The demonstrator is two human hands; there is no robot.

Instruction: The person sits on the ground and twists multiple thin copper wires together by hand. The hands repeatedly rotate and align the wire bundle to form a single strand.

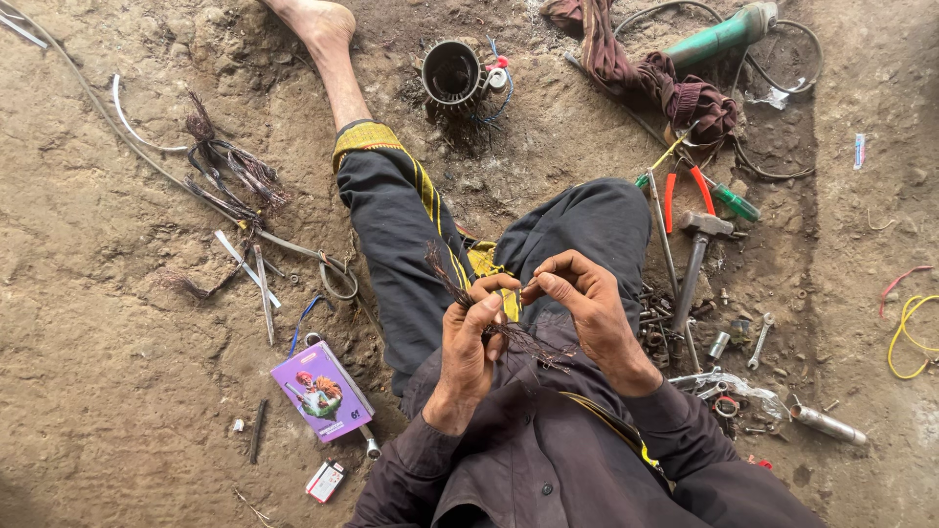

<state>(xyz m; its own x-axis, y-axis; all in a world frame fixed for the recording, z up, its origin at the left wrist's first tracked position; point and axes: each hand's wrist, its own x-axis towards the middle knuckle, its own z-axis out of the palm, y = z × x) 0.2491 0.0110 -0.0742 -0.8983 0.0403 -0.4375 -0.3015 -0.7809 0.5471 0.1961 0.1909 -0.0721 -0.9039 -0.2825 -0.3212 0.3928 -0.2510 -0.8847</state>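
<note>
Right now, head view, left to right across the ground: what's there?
Frayed wire bundle → purple packet → left hand → right hand, both hands on a thin wire strand → hammer → yellow wire loop.

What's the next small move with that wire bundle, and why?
Probably pull the hands apart to draw strands free: the left hand and right hand both pinch the frayed copper wire bundle at chest level, its strands tangled between them.
</note>
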